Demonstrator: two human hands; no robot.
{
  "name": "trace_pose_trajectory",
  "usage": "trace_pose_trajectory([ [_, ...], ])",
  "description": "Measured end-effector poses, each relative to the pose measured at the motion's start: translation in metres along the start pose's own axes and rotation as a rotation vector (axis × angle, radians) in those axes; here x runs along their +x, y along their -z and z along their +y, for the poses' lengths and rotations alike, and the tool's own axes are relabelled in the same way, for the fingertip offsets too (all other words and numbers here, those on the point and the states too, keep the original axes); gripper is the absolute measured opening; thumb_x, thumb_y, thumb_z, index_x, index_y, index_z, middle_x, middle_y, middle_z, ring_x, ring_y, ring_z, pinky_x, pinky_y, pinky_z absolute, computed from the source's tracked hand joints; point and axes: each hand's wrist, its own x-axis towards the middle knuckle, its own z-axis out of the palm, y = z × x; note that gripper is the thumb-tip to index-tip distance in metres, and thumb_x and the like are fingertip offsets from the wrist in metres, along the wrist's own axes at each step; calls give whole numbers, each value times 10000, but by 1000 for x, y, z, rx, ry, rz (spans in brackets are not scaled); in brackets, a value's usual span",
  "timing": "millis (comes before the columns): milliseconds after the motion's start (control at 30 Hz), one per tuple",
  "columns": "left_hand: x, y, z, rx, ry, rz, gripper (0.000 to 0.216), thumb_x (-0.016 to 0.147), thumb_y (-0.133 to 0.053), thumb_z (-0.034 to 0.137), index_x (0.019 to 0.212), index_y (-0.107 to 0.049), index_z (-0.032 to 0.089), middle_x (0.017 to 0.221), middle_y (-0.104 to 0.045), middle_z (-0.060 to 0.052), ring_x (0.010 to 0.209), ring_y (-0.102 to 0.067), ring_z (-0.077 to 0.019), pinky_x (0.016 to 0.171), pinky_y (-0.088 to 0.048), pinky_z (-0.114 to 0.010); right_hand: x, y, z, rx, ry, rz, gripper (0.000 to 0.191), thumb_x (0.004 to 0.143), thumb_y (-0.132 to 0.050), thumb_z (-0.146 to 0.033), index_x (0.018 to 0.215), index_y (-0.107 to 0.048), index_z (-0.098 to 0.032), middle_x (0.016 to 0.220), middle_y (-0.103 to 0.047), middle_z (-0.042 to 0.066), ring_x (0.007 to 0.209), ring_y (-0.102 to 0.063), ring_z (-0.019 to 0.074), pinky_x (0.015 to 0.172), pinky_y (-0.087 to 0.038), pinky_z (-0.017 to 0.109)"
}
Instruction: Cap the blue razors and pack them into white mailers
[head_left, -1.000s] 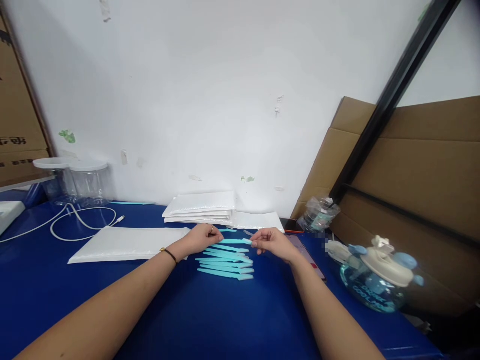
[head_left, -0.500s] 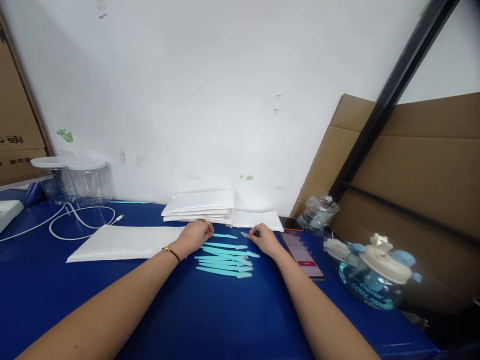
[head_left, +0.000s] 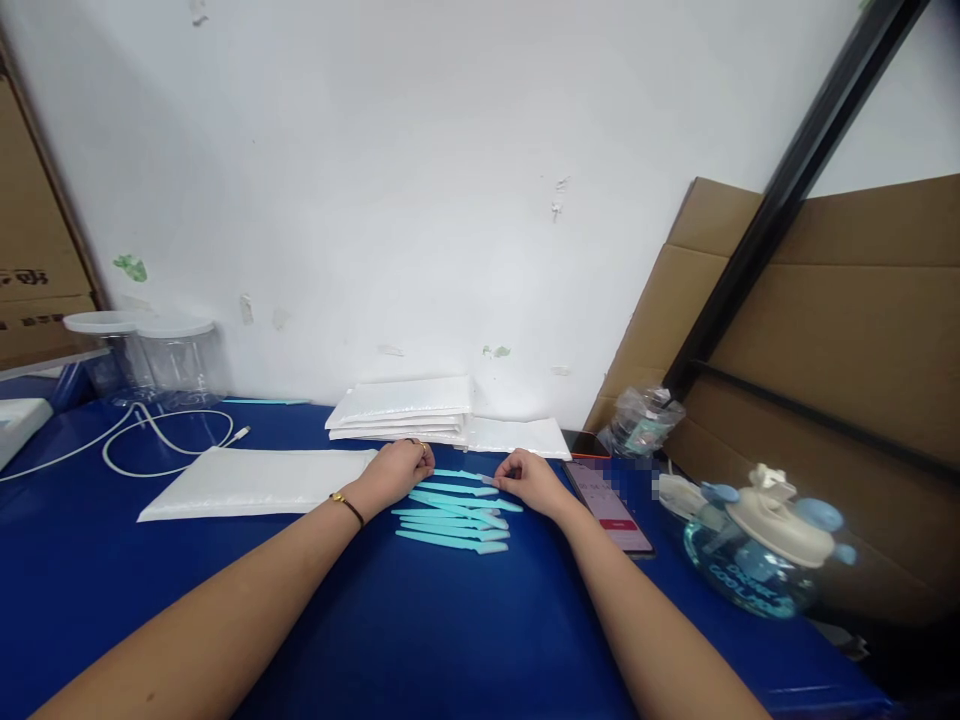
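Note:
Several turquoise eyebrow razors [head_left: 450, 542] lie in a loose row on the blue table, handles to the left and blade ends to the right. At the far end of the row, my left hand [head_left: 399, 468] is closed in a pinch on the handle end of one eyebrow razor [head_left: 457, 474]. My right hand [head_left: 531, 480] pinches a small clear blade cap [head_left: 488, 480] at that razor's right end. The cap meets the blade end; how far it covers the blade is too small to tell.
White padded mailers [head_left: 405, 408] are stacked by the wall, with another mailer [head_left: 247, 480] flat at left. A phone [head_left: 611, 515] and a water bottle [head_left: 765, 545] stand right. Clear jars [head_left: 180, 365] and a white cable [head_left: 112, 455] lie back left.
The clear cap in my right hand was apart from the razor's tip and is now up against it. My left hand keeps its pinch on the handle.

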Motion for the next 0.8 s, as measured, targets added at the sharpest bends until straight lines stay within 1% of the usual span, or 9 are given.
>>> trace_pose_trajectory([
  [233, 3, -8, 1, -83, -35, -53, 163, 718, -533, 317, 718, -650, 204, 695, -626, -34, 648, -554, -183, 608, -395, -268, 3, -11, -10, 89, -29, -54, 183, 677, -667, -357, 684, -686, -174, 644, -620, 11, 565, -528, 129, 515, -389, 230],
  [333, -2, -5, 9, -66, -75, -21, 298, 758, -518, 422, 889, -661, 197, 896, -646, -76, 850, -570, -227, 746, -418, -297, -2, -1, -13, 85, 9, -79, 260, 733, -611, -422, 792, -698, -184, 771, -645, 34, 679, -568, 159, 608, -435, 260],
  [400, -9, -2, 18, -31, -134, -59, 525, 735, -528, 539, 1130, -580, 197, 1139, -581, -104, 1058, -503, -265, 875, -386, -327, -9, 11, -16, 89, 36, -131, 389, 733, -607, -471, 1004, -660, -198, 933, -632, 55, 820, -574, 187, 714, -452, 288],
  [467, -16, 0, 28, 38, -199, -167, 804, 635, -585, 639, 1296, -431, 209, 1289, -478, -115, 1180, -408, -300, 952, -335, -364, -19, 22, -20, 58, 40, -235, 637, 646, -684, -502, 1196, -551, -209, 1091, -570, 79, 946, -546, 216, 796, -444, 312],
  [533, -22, 2, 39, 127, -241, -259, 970, 530, -639, 677, 1337, -368, 213, 1320, -441, -125, 1210, -368, -325, 970, -314, -392, -28, 30, -26, -29, 39, -333, 847, 521, -770, -494, 1266, -482, -212, 1163, -502, 94, 1014, -511, 246, 838, -429, 329],
  [567, -24, 2, 43, 163, -252, -280, 989, 505, -650, 682, 1329, -376, 209, 1307, -448, -130, 1204, -370, -329, 964, -319, -396, -32, 32, -30, -78, 40, -364, 896, 474, -796, -480, 1267, -477, -211, 1164, -484, 95, 1022, -500, 255, 842, -424, 333],
  [600, -25, 3, 48, 190, -258, -292, 970, 503, -653, 681, 1307, -402, 200, 1284, -463, -133, 1188, -383, -328, 949, -334, -392, -34, 32, -33, -121, 42, -380, 904, 450, -809, -466, 1254, -485, -210, 1150, -477, 91, 1012, -499, 256, 836, -423, 332],
  [667, -27, 4, 55, 220, -262, -313, 873, 536, -658, 651, 1241, -467, 174, 1215, -508, -137, 1141, -426, -316, 903, -378, -363, -37, 29, -41, -168, 57, -397, 804, 475, -809, -430, 1194, -521, -214, 1092, -484, 72, 953, -514, 233, 797, -427, 312],
  [800, -30, 2, 69, 290, -296, -334, 532, 673, -647, 447, 1097, -545, 142, 1049, -588, -119, 1005, -525, -266, 835, -423, -311, -38, 21, -50, -210, 119, -376, 415, 617, -753, -289, 991, -596, -202, 957, -520, 40, 815, -527, 173, 721, -411, 266],
])
